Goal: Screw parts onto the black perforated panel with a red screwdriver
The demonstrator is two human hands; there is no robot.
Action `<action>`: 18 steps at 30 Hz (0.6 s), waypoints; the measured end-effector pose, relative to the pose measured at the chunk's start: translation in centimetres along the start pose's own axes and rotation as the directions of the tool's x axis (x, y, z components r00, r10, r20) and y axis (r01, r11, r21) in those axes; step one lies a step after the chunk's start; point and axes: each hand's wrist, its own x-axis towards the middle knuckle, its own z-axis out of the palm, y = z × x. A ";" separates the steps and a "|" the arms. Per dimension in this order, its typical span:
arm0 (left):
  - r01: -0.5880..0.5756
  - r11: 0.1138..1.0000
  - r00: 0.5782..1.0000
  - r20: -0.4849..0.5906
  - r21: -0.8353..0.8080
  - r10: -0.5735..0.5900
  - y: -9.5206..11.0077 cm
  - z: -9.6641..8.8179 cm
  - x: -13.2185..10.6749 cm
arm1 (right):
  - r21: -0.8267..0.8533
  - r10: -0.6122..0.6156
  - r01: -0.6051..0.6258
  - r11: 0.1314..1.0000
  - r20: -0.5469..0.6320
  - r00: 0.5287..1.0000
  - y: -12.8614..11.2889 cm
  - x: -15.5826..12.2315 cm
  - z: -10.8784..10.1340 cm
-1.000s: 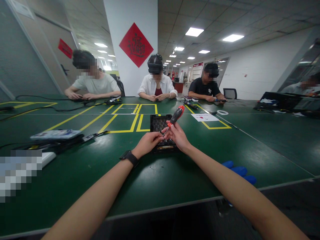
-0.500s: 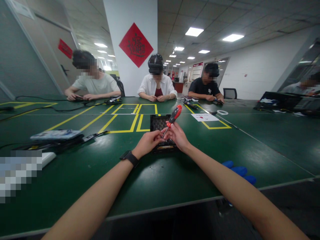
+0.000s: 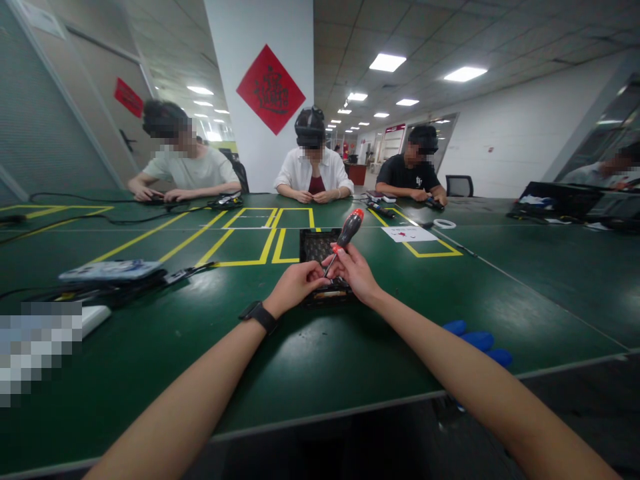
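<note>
My right hand (image 3: pixel 354 272) grips a screwdriver (image 3: pixel 345 233) with a red and black handle, its handle tilted up and away from me and its metal tip pointing down toward my left hand. My left hand (image 3: pixel 294 285) is closed in a pinch at the screwdriver's tip; what it pinches is too small to make out. Both hands hover over a black open tool case (image 3: pixel 320 253) lying on the green table (image 3: pixel 310 353). A black watch (image 3: pixel 259 315) sits on my left wrist.
Three people sit across the table, another at the far right. A stack of flat devices and cables (image 3: pixel 110 273) lies at the left, a white paper (image 3: pixel 409 234) and tape roll (image 3: pixel 445 224) beyond the case, blue gloves (image 3: pixel 480 341) under my right forearm. Yellow tape lines mark the table.
The screwdriver handle has swung slightly left and lower in my right hand. Both hands stay over the case.
</note>
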 end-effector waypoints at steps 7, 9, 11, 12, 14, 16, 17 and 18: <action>-0.059 0.998 0.998 0.020 0.027 0.058 -0.1 -0.2 0.1 | 0.022 0.011 -0.011 1.000 0.014 1.000 0.0 0.0 -0.2; -0.064 0.998 0.998 0.023 0.026 0.063 -0.1 -0.2 0.1 | 0.021 0.010 -0.010 1.000 0.006 1.000 0.1 0.1 -0.3; -0.050 0.998 0.999 0.012 0.025 0.049 -0.1 -0.1 0.1 | 0.010 0.003 -0.003 1.000 0.001 1.000 0.1 0.1 -0.3; -0.041 0.999 0.999 0.005 0.026 0.041 -0.1 -0.1 0.0 | 0.004 -0.002 0.002 1.000 0.000 1.000 0.1 0.0 -0.2; -0.026 0.999 1.000 -0.004 0.031 0.027 -0.1 -0.1 0.0 | -0.006 -0.010 0.010 1.000 0.002 1.000 0.0 0.0 -0.1; -0.019 0.999 1.000 -0.006 0.038 0.019 -0.1 0.0 0.0 | -0.006 -0.014 0.014 1.000 0.002 1.000 -0.1 0.0 -0.1; -0.017 0.999 1.000 -0.007 0.042 0.017 -0.1 0.0 0.0 | -0.003 -0.014 0.014 1.000 0.002 1.000 -0.1 0.0 0.0; -0.015 0.999 1.000 -0.008 0.048 0.015 -0.1 0.0 0.0 | 0.001 -0.015 0.015 1.000 0.002 1.000 -0.1 0.0 0.0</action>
